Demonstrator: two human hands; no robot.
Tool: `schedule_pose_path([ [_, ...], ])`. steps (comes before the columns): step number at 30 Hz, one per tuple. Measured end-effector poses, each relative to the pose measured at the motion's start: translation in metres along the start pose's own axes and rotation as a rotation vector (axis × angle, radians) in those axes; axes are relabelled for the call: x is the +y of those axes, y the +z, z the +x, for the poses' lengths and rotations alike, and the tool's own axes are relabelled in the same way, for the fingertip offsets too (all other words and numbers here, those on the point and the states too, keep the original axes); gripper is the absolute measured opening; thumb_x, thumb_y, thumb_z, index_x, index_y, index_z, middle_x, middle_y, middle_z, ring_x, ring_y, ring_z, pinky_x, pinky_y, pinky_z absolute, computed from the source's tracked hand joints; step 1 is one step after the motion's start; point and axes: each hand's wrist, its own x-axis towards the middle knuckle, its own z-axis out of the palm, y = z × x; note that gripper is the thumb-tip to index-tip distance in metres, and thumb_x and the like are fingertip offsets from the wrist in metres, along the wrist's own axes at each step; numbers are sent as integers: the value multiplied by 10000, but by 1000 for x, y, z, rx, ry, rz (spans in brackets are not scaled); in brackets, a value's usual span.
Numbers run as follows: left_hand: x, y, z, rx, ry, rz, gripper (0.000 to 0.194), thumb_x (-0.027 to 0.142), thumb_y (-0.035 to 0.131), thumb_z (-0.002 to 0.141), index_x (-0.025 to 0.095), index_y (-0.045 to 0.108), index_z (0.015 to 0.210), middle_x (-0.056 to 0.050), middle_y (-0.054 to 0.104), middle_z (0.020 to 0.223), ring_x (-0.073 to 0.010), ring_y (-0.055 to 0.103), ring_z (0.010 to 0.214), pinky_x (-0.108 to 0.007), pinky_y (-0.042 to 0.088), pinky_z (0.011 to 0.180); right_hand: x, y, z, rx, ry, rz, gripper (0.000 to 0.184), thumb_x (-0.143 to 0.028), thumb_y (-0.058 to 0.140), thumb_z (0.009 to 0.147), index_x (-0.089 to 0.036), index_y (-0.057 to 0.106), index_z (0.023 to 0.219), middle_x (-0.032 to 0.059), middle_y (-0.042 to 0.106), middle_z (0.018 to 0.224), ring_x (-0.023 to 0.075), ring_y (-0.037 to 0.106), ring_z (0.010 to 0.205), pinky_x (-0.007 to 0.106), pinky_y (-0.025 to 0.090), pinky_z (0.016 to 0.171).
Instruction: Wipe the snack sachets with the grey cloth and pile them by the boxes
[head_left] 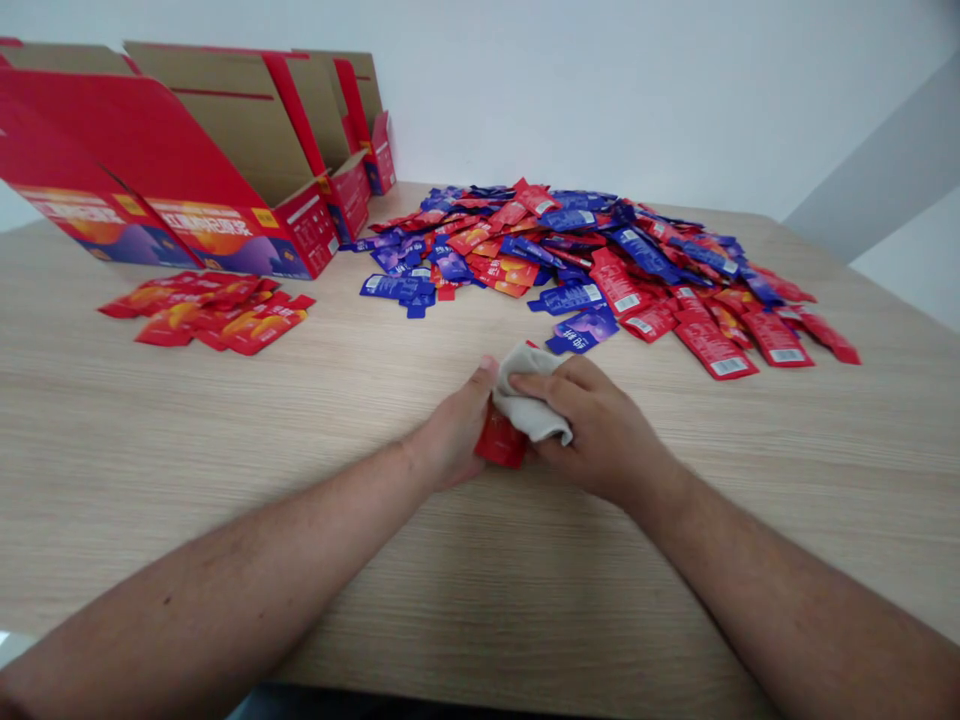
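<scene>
Lying heaped beyond the right hand (596, 430), seemingly foil sachets (570, 260).

Bright, even light — soft shadow under the right hand (600, 430), edges slightly warped.

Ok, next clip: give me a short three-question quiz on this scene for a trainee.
1. True or false: the right hand lies over the grey-white cloth.
2. What colour is the sachet held under that cloth? A blue, B red, C white.
3. What lies on the wooden table just in front of the open red cardboard display boxes?

Key:
1. True
2. B
3. A small group of red sachets
</scene>
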Motion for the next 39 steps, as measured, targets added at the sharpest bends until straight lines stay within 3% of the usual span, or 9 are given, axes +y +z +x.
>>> schedule_pose_path([
  [2,0,0,0,1,10,-10,654,560,238,1166,134,726,1257,-138,795,1013,-213,753,784,-318,602,708,0,1,0,-21,-25,15,535,-165,680,875,-212,739,1404,127,747,1139,284,692,1018,427,620,894],
  [7,1,-5,0,-49,-35,22,684,667,265,1130,160,718,1201,-112,781,925,-217,732,660,-345,613,613,5,1,2,109,65,-45,474,-163,676,884,-217,755,1348,123,773,1147,296,694,1031,454,620,916],
  [12,-2,-8,2,-82,28,-21,656,568,245,1164,142,727,1295,-121,796,934,-224,763,741,-346,628,702,3,1,-1,11,-41,11,529,-168,690,875,-222,735,1400,120,738,1119,288,689,1006,435,626,869],
  [16,-2,-10,2,-107,-28,-4,674,661,286,1132,159,727,1218,-133,800,984,-219,755,695,-346,630,638,4,1,0,122,42,-31,490,-146,668,879,-196,749,1360,138,758,1134,296,695,1009,456,628,887],
  [21,-3,-8,1,-75,41,-45,602,547,299,1167,133,726,1255,-146,810,1022,-211,773,797,-317,633,721,-1,-1,0,8,-73,-3,518,-175,680,881,-207,739,1394,126,730,1088,289,696,980,439,631,840],
  [26,-2,-11,1,-119,-16,26,674,722,384,1093,154,732,1192,-130,799,967,-218,753,704,-331,631,632,4,-2,1,134,5,-43,483,-137,667,871,-150,757,1346,158,771,1131,306,703,996,466,632,873],
  [30,-3,-7,1,-76,53,-8,634,556,261,1167,143,741,1185,-116,788,888,-202,746,703,-312,620,677,3,-2,0,31,-78,-2,531,-157,693,869,-188,739,1397,138,737,1110,301,701,993,452,632,847],
  [35,0,-6,0,-81,-39,36,714,642,213,1142,146,725,1173,-126,801,931,-212,752,668,-329,626,616,7,-3,1,142,17,-45,488,-144,679,871,-184,753,1352,147,773,1144,300,701,993,465,630,882],
  [39,-3,-8,1,-109,35,-2,660,605,270,1156,141,735,1218,-126,800,929,-210,762,744,-315,619,694,2,-4,0,34,-56,-12,514,-178,683,894,-221,732,1404,129,739,1128,295,700,1022,444,632,876],
])
